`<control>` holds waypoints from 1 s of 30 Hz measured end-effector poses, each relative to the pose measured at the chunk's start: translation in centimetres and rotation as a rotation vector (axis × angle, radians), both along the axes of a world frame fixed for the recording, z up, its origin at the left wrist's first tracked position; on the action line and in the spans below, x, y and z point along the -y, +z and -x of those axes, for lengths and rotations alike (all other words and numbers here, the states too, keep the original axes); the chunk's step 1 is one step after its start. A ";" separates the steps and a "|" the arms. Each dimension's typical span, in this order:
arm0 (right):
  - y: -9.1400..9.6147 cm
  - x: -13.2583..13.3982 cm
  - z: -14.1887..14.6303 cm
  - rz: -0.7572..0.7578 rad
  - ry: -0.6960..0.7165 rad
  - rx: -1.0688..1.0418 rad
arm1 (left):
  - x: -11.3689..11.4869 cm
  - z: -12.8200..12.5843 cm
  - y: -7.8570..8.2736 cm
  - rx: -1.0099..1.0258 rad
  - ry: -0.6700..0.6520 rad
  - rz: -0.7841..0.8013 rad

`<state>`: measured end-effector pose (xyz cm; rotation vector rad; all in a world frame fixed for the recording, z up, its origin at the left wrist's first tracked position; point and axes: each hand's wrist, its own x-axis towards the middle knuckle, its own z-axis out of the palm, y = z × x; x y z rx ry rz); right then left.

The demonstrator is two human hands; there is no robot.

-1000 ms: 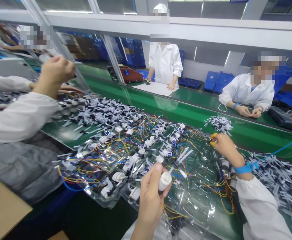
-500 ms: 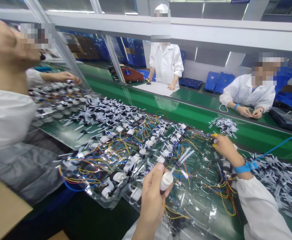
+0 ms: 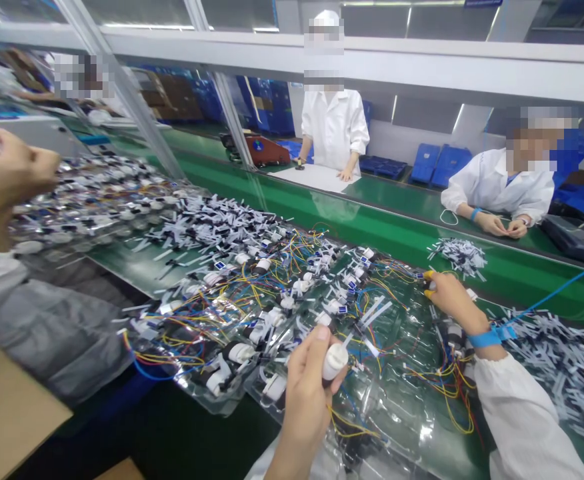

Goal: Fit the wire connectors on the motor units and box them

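My left hand (image 3: 308,383) is closed around a small motor-like cylinder (image 3: 335,360) with a white cap, its round end tilted up. Yellow wires hang below this hand. Farther out, my right hand (image 3: 449,300), with yellow covers on its fingertips and a blue wrist strap (image 3: 489,337), pinches another wired cylinder (image 3: 429,283) at the far side of a clear plastic tray (image 3: 405,360); the fingers partly hide it. More wired cylinders (image 3: 455,333) lie beneath my right wrist. A second clear tray (image 3: 222,403) on the left carries several such parts with coloured wires.
Heaps of white and black strips lie at centre left (image 3: 217,223), beyond my right hand (image 3: 459,257) and at right (image 3: 557,373). A co-worker's hand (image 3: 9,167) is raised at left. Two people in white stand or lean across the green belt (image 3: 392,230). A cardboard box (image 3: 12,413) sits lower left.
The co-worker at left has drawn back, lowering the near hand, and the other arm has left the parts there. My own hands keep their places and grips. The view has shifted slightly.
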<state>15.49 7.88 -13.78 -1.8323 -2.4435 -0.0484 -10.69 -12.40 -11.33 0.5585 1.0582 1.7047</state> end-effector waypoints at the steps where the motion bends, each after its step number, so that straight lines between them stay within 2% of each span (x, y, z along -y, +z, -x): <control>1: 0.0 0.0 0.0 -0.002 0.003 -0.002 | 0.0 0.0 0.0 0.000 0.001 -0.002; 19: -0.9 -0.3 -0.3 -0.003 -0.032 -0.022 | 0.0 -0.4 -0.2 0.039 0.006 0.000; 30: -1.4 -0.6 -0.5 0.000 0.005 -0.038 | 0.4 -0.4 0.1 0.028 0.006 0.004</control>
